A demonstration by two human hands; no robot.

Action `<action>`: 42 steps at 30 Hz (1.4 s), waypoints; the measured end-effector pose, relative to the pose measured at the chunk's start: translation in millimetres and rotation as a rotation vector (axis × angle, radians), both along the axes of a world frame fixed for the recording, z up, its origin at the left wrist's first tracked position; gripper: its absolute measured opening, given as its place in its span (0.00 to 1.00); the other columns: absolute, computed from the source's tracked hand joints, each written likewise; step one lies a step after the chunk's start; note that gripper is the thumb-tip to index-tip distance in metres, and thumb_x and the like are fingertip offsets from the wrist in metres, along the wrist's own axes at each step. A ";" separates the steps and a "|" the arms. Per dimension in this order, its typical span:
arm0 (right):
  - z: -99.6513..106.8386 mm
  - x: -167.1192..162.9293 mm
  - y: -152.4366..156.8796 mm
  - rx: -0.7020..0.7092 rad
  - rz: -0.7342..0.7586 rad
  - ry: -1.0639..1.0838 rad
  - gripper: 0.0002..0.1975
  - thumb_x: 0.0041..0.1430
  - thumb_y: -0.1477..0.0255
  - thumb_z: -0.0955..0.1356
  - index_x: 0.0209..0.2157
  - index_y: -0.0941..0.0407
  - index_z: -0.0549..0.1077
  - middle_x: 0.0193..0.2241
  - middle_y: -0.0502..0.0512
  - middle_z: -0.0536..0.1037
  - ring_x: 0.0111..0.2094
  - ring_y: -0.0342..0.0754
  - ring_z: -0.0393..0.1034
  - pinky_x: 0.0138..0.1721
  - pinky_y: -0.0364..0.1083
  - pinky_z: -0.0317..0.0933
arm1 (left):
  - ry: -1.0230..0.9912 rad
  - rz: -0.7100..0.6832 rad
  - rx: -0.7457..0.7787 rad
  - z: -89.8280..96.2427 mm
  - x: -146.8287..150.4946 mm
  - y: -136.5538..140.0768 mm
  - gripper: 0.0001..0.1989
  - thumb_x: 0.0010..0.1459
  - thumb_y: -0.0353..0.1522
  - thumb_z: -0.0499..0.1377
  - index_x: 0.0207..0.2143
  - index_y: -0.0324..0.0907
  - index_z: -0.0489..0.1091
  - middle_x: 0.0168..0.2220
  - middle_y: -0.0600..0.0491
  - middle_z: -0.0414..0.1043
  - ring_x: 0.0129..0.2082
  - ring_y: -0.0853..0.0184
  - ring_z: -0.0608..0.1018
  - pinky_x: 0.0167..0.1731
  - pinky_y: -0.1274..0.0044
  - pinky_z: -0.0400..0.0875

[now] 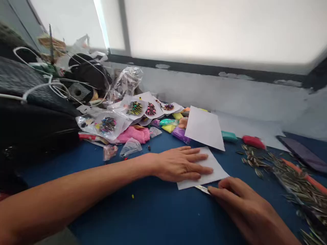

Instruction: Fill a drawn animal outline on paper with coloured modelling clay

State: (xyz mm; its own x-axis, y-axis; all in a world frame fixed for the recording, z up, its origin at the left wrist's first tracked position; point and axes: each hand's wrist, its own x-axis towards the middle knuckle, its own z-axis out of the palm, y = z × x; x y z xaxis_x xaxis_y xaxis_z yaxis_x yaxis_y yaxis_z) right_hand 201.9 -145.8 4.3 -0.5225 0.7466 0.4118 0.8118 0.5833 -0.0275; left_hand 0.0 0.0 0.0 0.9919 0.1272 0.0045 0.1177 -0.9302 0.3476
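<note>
My left hand [182,164] lies flat with its fingers stretched out, pressing on a small white sheet of paper [216,169] on the blue tabletop. Closed around a thin silvery blade [203,190], my right hand [245,200] is at the near right edge of that sheet. The blade's tip reaches to the paper's near edge, partly under it as far as I can see; its handle is hidden in my fingers. Just beyond the left hand, a larger white sheet [204,126] rests tilted over colourful clay packets [181,133].
Seed-like striped pieces [301,190] lie scattered at right, with an orange stick [313,182] and a dark phone [305,153]. A red packet [253,142] sits behind. White papers bearing small decorated pieces [107,125], plastic bags [127,80] and a black bag [38,126] crowd the left.
</note>
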 end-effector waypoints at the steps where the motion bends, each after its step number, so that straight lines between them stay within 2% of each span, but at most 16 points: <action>1: -0.6 0.0 0.4 0.000 0.001 -0.002 0.10 0.65 0.76 0.60 0.40 0.55 0.73 0.31 0.54 0.72 0.28 0.40 0.73 0.27 0.36 0.67 | -0.005 -0.001 0.002 -0.7 0.0 -0.6 0.24 0.71 0.41 0.42 0.67 0.49 0.53 0.70 0.48 0.38 0.70 0.59 0.41 0.66 0.64 0.37; 7: -4.0 -3.4 0.6 -0.023 -0.011 0.004 0.10 0.64 0.76 0.61 0.40 0.55 0.74 0.30 0.53 0.72 0.28 0.40 0.72 0.28 0.37 0.67 | -0.024 0.010 0.004 -2.9 -0.1 -2.4 0.24 0.71 0.41 0.41 0.66 0.49 0.54 0.70 0.51 0.38 0.70 0.60 0.41 0.66 0.65 0.37; 21: -9.2 -11.5 1.6 -0.019 0.016 0.010 0.11 0.63 0.78 0.62 0.43 0.55 0.73 0.32 0.54 0.73 0.30 0.41 0.72 0.30 0.38 0.67 | -0.021 0.035 -0.025 -2.0 -0.2 -3.9 0.26 0.70 0.42 0.41 0.67 0.46 0.51 0.70 0.50 0.37 0.70 0.61 0.39 0.67 0.65 0.34; 29: -11.0 -16.5 3.1 0.003 0.000 0.018 0.12 0.63 0.77 0.61 0.41 0.54 0.74 0.31 0.53 0.72 0.28 0.41 0.71 0.27 0.37 0.66 | -0.024 0.026 -0.002 -4.5 0.1 -2.0 0.26 0.70 0.43 0.40 0.67 0.46 0.51 0.70 0.49 0.37 0.70 0.61 0.38 0.66 0.65 0.35; 34: -11.9 -19.6 3.5 -0.044 0.016 0.007 0.11 0.63 0.77 0.62 0.41 0.54 0.73 0.31 0.54 0.72 0.28 0.41 0.71 0.27 0.38 0.66 | -0.004 0.033 0.001 -3.2 -0.2 -3.6 0.26 0.70 0.42 0.40 0.68 0.46 0.50 0.71 0.49 0.36 0.70 0.61 0.38 0.66 0.66 0.33; 40: -11.6 -18.6 1.8 -0.029 0.009 0.013 0.11 0.63 0.77 0.62 0.42 0.53 0.73 0.31 0.53 0.72 0.29 0.42 0.72 0.28 0.38 0.66 | -0.024 0.045 0.018 -3.0 -1.2 -4.1 0.26 0.70 0.43 0.40 0.67 0.49 0.50 0.71 0.51 0.35 0.70 0.60 0.37 0.66 0.62 0.30; 42: -12.0 -17.4 1.4 -0.069 0.011 0.009 0.11 0.63 0.77 0.62 0.43 0.53 0.73 0.32 0.53 0.73 0.30 0.41 0.72 0.29 0.38 0.66 | -0.026 0.047 0.015 -3.0 -1.3 -4.2 0.26 0.70 0.43 0.40 0.67 0.49 0.50 0.71 0.51 0.33 0.70 0.59 0.37 0.66 0.62 0.30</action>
State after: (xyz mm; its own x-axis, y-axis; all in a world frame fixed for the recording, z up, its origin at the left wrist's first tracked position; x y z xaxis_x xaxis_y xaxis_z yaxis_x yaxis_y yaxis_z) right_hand 184.5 -144.4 -7.8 -0.5275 0.7676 0.3640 0.8047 0.5888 -0.0756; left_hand -1.3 -4.2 -3.0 0.9843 0.1732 0.0327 0.1523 -0.9290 0.3372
